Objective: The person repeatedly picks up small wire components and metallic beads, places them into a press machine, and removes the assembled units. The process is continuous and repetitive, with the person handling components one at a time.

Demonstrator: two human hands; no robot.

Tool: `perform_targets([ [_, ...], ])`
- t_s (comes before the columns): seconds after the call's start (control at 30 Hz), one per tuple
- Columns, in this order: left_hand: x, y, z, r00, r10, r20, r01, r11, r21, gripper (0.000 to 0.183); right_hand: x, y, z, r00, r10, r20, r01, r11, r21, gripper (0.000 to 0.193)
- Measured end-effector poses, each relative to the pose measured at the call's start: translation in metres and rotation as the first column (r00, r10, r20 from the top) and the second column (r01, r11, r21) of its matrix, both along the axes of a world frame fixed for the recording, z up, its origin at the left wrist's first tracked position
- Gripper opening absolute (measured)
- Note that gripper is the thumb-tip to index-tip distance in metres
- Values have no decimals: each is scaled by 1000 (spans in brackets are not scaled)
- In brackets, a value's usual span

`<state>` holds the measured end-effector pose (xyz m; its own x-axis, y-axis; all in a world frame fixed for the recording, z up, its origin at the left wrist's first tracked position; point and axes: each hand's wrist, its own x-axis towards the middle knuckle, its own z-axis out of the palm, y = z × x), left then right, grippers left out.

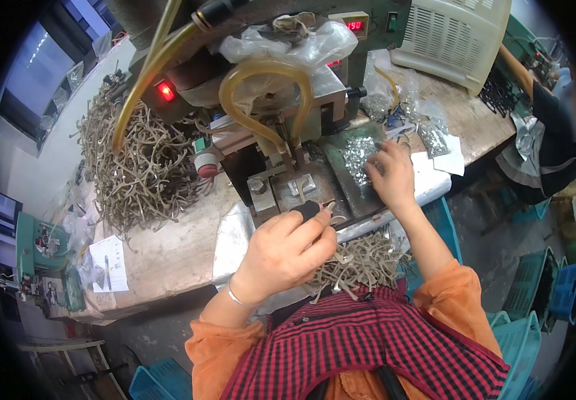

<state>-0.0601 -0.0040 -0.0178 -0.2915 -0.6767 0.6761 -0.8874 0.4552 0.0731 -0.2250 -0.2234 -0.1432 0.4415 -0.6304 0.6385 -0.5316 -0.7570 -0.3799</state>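
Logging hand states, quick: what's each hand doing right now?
Left hand: closed, holding a bent tan piece.
Right hand: at small silver parts; whether gripping any can't be told.

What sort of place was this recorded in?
Probably a factory workshop: a bench machine with amber tubing stands on the workbench, beside a large heap of similar curved beige pieces, and teal plastic crates stand on the floor.

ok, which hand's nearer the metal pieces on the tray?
Right. The right hand is at the right edge of the metal pieces; the left hand is farther, lower left.
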Motion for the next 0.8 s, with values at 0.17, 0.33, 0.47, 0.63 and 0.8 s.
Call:
perform_targets([
  [0.17,6,-3,4,998,-28,-49,32,996,82,27,7,-2,5,1000,9,-11,-7,991,132,10],
  [0.33,9,4,6,998,-31,-60,35,997,76,24,29,-1,9,920,282,-272,-320,941,-107,27],
  [0.47,4,-2,-16,991,-19,-132,11,998,-62,18,25,-24,0,977,190,-95,-195,980,-40,23],
  [0.63,37,39,-73,818,387,-425,-513,824,-239,17,7,-8,-6,955,35,295,-158,901,404,11],
  [0.8,170,-8,-105,487,824,-289,-825,542,158,16,10,3,7,956,82,281,-195,894,404,16],
])
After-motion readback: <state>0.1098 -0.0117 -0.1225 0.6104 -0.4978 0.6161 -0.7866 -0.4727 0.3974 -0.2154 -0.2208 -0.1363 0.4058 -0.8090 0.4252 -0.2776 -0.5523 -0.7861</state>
